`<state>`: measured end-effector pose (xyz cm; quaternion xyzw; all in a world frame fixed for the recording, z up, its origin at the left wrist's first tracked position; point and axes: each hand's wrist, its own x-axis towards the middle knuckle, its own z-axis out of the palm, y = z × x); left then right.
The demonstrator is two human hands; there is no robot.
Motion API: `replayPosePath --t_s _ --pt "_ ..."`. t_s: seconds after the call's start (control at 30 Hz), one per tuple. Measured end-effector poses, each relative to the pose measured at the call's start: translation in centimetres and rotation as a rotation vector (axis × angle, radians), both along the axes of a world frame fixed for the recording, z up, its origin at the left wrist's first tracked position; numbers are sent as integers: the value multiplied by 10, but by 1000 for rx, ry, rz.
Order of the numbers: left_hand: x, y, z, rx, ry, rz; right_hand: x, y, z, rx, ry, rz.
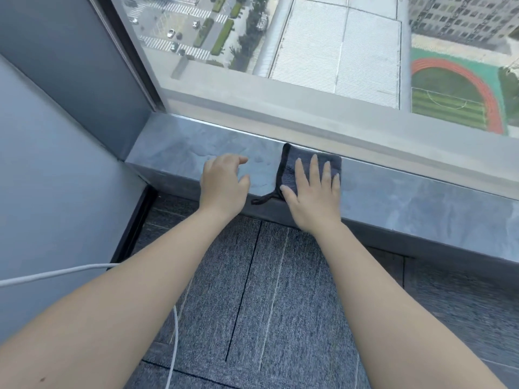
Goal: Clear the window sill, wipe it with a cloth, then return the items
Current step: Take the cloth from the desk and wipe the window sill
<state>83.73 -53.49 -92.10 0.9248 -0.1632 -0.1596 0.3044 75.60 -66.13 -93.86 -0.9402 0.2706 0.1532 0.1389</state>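
Cloth (pixel 292 167) flat under right hand (pixel 311 197) on sill (pixel 407 192)

Grey carpet tiles (pixel 280 290), high-rise window (pixel 309 51).

Two bare forearms reach in from the lower corners, both uncovered from elbow to wrist: no sleeve, cuff, watch, bracelet or glove shows on either. The left hand (pixel 224 182) carries no ring; its nails are too blurred to judge. The right hand (pixel 313 192) is likewise free of rings, with short nails at the fingertips. A small dark mole marks the left forearm, well behind the hand near the elbow.
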Motion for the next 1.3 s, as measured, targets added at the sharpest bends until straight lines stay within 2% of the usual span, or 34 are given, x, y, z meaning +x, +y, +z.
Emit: replayPosePath --t_s 0.2,0.37,0.47,0.67,0.87,1.07,1.17,1.3 --pt "10 20 -10 89 -69 -13 22 14 -7 -23 24 -44" --pt "19 42 -9 157 -122 -33 48 35 -9 -4 -16 96" --pt "22 56 -9 209 -151 27 45 40 -7 15 -23 196" --pt "21 80 -15 290 -65 110 50 53 -1 14 53 98" --pt "34 101 -22 440 -49 11 81 72 -4 26 39 125" --pt "46 111 -20 522 -94 -147 102 89 -7 36 -22 294" --pt "48 110 -18 514 -101 -184 97 89 -6 50 -29 327" --pt "51 115 -15 443 -84 -166 80 90 -7 5 11 220"
